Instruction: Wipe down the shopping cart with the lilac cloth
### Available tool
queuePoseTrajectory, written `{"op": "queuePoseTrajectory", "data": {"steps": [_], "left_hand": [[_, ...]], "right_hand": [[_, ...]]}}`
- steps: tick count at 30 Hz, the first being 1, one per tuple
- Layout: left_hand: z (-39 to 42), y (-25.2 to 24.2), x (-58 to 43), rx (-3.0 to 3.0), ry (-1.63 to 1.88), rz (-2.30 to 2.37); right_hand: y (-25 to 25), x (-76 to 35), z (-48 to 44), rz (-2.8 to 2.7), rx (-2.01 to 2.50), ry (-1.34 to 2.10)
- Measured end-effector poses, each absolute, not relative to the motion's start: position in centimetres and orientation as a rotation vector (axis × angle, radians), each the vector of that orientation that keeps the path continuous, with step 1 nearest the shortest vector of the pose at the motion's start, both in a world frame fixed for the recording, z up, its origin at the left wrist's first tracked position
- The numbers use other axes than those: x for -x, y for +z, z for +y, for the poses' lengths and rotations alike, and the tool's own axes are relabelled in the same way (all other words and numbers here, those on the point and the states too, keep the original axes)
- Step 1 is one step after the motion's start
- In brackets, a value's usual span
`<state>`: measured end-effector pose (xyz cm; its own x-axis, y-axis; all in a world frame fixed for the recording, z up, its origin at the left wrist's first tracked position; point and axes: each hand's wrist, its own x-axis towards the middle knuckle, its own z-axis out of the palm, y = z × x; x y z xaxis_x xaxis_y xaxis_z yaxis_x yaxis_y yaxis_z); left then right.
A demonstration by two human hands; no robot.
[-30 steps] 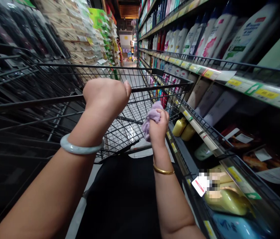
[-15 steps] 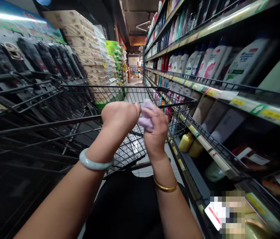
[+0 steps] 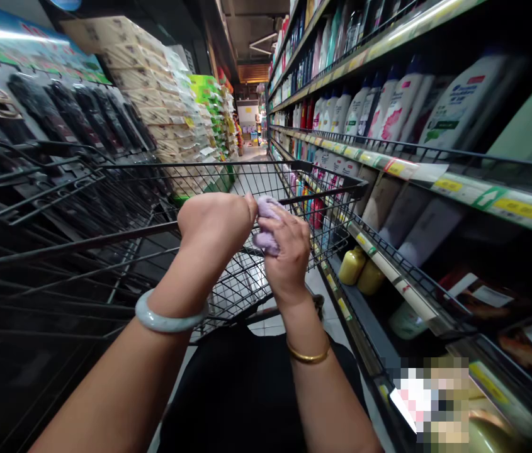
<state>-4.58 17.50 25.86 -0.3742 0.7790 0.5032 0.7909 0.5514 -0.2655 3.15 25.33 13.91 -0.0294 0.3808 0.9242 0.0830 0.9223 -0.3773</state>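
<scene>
My left hand point(image 3: 213, 217), with a pale bangle at the wrist, is closed around the near bar of a black wire shopping cart point(image 3: 81, 242). Beside it my right hand point(image 3: 287, 251), a gold bangle below it, grips a crumpled light purple cloth point(image 3: 269, 211). The cloth is against or just over the same bar, close to the left thumb; I cannot tell how firmly it touches. The left fingers curl out of sight under the hand. Through the wire mesh, floor tiles show below.
Shelves of shampoo bottles point(image 3: 395, 107) line the right side, with gold bottles point(image 3: 352, 265) on a lower shelf. On the left stand hanging dark packaged goods point(image 3: 77, 107) and a tall stack of beige packs point(image 3: 133, 82). The aisle point(image 3: 252, 154) runs straight ahead.
Both hands and the cart appear slightly further left in view. The right hand with the cloth stays close beside the left hand, which keeps its grip on the bar.
</scene>
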Motion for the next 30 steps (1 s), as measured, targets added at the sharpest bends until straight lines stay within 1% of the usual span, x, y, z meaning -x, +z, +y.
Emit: {"op": "queuePoseTrajectory", "data": {"steps": [5, 7, 10, 12, 16, 19, 24, 26, 30], "left_hand": [[17.7, 26.1, 4.4, 1.197, -0.084, -2.310], [17.9, 26.0, 4.5, 1.174, -0.133, -2.333], [18.1, 25.7, 4.6, 1.202, -0.138, -2.326], [18.3, 25.6, 4.7, 1.220, -0.130, -2.312], [18.5, 25.6, 4.8, 1.193, -0.173, -2.339], [18.5, 25.8, 4.6, 1.190, -0.202, -2.364], [18.3, 25.9, 4.2, 1.232, -0.205, -2.360], [18.2, 25.9, 4.1, 1.244, -0.197, -2.349], [18.1, 25.9, 4.2, 1.223, -0.177, -2.347]], "right_hand": [[12.0, -2.9, 27.5, -1.258, 0.668, 0.384], [11.9, -2.3, 26.5, -1.286, 0.619, 0.393], [12.2, -1.0, 24.4, -1.455, 0.438, 0.308], [11.8, -0.6, 24.3, -1.495, 0.399, 0.256], [9.9, -1.5, 27.6, -1.331, 0.560, 0.359], [9.6, -2.2, 28.4, -1.225, 0.643, 0.421], [11.5, -1.5, 24.7, -1.521, 0.430, 0.278], [11.3, -1.4, 24.7, -1.552, 0.424, 0.261], [8.9, -2.2, 28.1, -1.308, 0.611, 0.463]]}}
